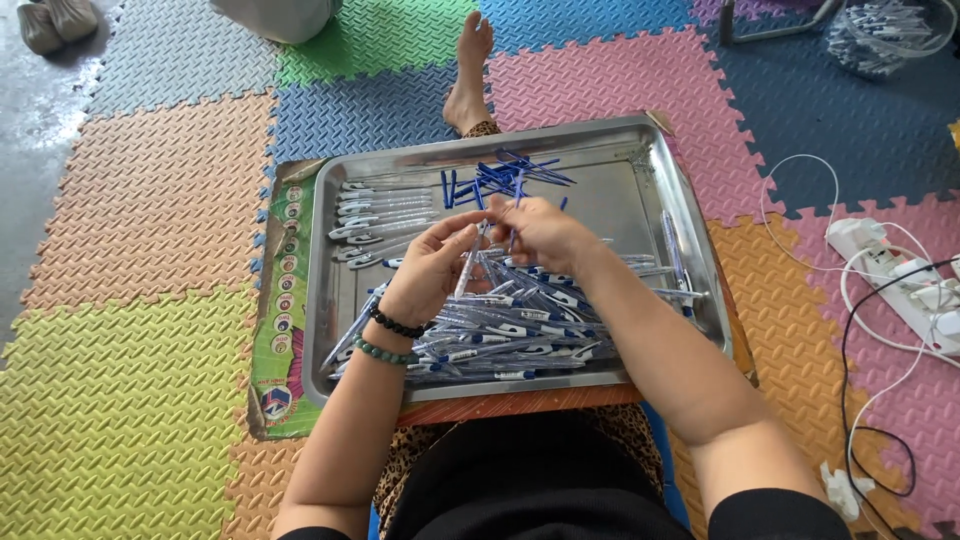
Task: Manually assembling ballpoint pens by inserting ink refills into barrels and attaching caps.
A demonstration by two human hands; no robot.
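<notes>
Head view: both hands hold a pen (mid-tray).

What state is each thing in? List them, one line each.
left hand: raised over the tray, fingers pinching a clear pen barrel.
right hand: closed on the same pen's upper end.
pen barrel: held upright between both hands.
metal tray: flat on a low board, holding pens.
pile of pens: loose heap at the tray's near side.
blue refills: scattered at the far side.
row of pens: laid side by side, left.
power strip: on the mat, cables plugged in.
</notes>
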